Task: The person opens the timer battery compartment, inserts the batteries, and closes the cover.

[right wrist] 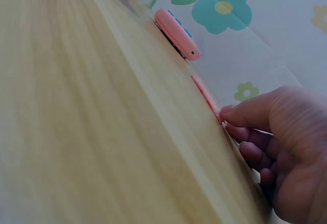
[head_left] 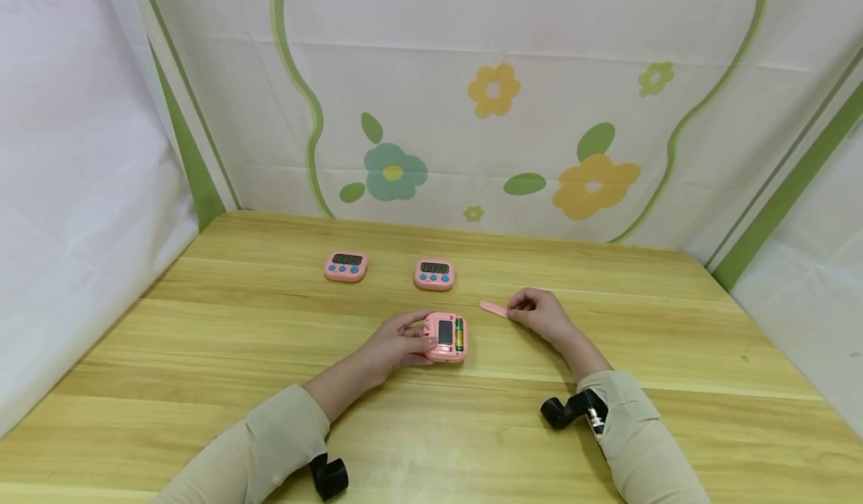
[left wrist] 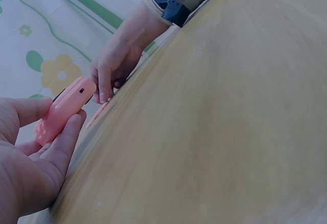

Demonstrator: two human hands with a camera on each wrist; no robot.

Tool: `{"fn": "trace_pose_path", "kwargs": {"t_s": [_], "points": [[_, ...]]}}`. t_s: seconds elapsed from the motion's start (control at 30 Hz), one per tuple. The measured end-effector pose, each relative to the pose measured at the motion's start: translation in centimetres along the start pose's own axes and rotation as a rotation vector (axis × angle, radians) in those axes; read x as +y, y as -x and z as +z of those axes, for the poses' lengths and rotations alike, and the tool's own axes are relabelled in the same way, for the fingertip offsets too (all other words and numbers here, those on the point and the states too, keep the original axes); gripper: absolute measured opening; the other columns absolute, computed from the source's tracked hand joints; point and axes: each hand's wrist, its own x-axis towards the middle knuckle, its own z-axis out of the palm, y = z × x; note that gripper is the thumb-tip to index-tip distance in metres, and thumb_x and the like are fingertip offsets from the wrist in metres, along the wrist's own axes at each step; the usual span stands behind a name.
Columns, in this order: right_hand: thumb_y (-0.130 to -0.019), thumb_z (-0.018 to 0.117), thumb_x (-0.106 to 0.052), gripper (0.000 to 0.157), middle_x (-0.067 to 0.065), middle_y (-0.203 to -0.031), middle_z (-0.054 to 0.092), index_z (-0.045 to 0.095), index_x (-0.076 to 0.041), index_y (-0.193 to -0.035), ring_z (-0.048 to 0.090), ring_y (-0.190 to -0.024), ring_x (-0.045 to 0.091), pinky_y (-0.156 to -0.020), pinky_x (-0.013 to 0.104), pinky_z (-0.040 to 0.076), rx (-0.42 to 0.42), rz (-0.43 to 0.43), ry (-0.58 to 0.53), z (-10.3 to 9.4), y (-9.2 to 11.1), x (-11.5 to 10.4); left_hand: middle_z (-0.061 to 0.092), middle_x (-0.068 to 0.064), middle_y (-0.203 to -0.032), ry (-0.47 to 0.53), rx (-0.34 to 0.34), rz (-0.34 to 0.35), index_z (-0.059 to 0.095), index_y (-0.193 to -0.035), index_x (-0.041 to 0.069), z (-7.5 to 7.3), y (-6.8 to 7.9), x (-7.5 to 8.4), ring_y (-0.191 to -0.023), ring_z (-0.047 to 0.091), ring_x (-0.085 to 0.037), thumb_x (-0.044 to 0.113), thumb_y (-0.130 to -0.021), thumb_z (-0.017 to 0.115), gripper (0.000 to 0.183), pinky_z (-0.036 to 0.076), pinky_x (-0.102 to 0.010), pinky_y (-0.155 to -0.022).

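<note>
My left hand (head_left: 391,350) grips a pink digital timer (head_left: 437,350) by its left side, its back turned up toward the head camera. A green and gold battery (head_left: 459,335) lies in the uncovered slot, beside a dark rectangular panel. In the left wrist view the timer (left wrist: 66,106) is seen edge-on between thumb and fingers. To the right, my right hand (head_left: 542,315) pinches one end of a thin pink battery cover (head_left: 494,308) between thumb and fingertip. In the right wrist view that cover (right wrist: 206,97) lies low along the tabletop, its far end pointing away from the hand.
Two more pink timers with blue buttons lie face up farther back, one at the left (head_left: 346,266) and one near the middle (head_left: 434,274). A floral white curtain (head_left: 431,114) hangs behind the wooden table (head_left: 202,354). Black wrist mounts (head_left: 566,412) stick out from the sleeves.
</note>
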Motion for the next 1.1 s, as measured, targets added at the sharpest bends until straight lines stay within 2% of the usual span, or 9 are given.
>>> {"fn": "trace_pose_path", "kwargs": {"t_s": [0.17, 0.33, 0.5, 0.6, 0.83, 1.1], "points": [[-0.074, 0.068, -0.01, 0.023, 0.008, -0.079, 0.055, 0.06, 0.002, -0.093, 0.046, -0.067, 0.019, -0.057, 0.025, 0.04, -0.003, 0.0, -0.014, 0.18, -0.04, -0.03, 0.056, -0.016, -0.093, 0.002, 0.0, 0.0, 0.035, -0.13, 0.0, -0.03, -0.03, -0.03, -0.074, 0.058, -0.02, -0.002, -0.08, 0.056, 0.054, 0.05, -0.033, -0.07], [-0.074, 0.069, -0.016, 0.027, 0.008, -0.087, 0.056, 0.064, -0.001, -0.095, 0.047, -0.072, 0.019, -0.061, 0.029, 0.041, -0.008, -0.04, 0.049, 0.35, 0.06, -0.11, 0.055, -0.016, -0.093, -0.001, -0.005, 0.001, 0.034, -0.13, 0.0, -0.07, -0.01, 0.0, -0.075, 0.058, -0.02, -0.002, -0.081, 0.056, 0.054, 0.05, -0.034, -0.071], [-0.076, 0.067, -0.015, 0.022, 0.009, -0.091, 0.057, 0.066, -0.003, -0.094, 0.048, -0.077, 0.019, -0.063, 0.03, 0.042, -0.005, -0.058, 0.091, 0.46, 0.15, -0.21, 0.055, -0.017, -0.094, -0.002, -0.003, -0.005, 0.034, -0.13, 0.001, -0.11, -0.03, 0.0, -0.076, 0.058, -0.021, -0.002, -0.081, 0.056, 0.055, 0.05, -0.034, -0.071], [-0.077, 0.065, -0.012, 0.019, 0.008, -0.09, 0.057, 0.066, -0.004, -0.094, 0.047, -0.076, 0.019, -0.062, 0.029, 0.041, -0.012, -0.053, 0.099, 0.45, 0.13, -0.3, 0.055, -0.017, -0.095, -0.003, 0.004, -0.009, 0.034, -0.131, 0.001, -0.1, -0.03, -0.01, -0.076, 0.058, -0.021, -0.002, -0.081, 0.057, 0.055, 0.05, -0.034, -0.071], [-0.077, 0.065, -0.011, 0.022, 0.009, -0.091, 0.056, 0.065, -0.002, -0.098, 0.044, -0.074, 0.019, -0.061, 0.029, 0.039, -0.042, -0.052, 0.065, 0.33, 0.17, -0.3, 0.053, -0.018, -0.098, -0.012, 0.023, -0.024, 0.035, -0.13, 0.002, 0.05, 0.0, 0.05, -0.076, 0.058, -0.02, -0.001, -0.079, 0.059, 0.057, 0.05, -0.034, -0.07], [-0.078, 0.065, -0.011, 0.017, 0.008, -0.087, 0.055, 0.066, -0.003, -0.092, 0.043, -0.071, 0.02, -0.061, 0.03, 0.038, -0.038, -0.067, 0.098, 0.2, 0.24, -0.33, 0.053, -0.018, -0.098, -0.014, 0.018, -0.02, 0.034, -0.131, 0.002, 0.04, 0.0, 0.07, -0.077, 0.058, -0.021, -0.001, -0.08, 0.058, 0.056, 0.05, -0.034, -0.071]]}}
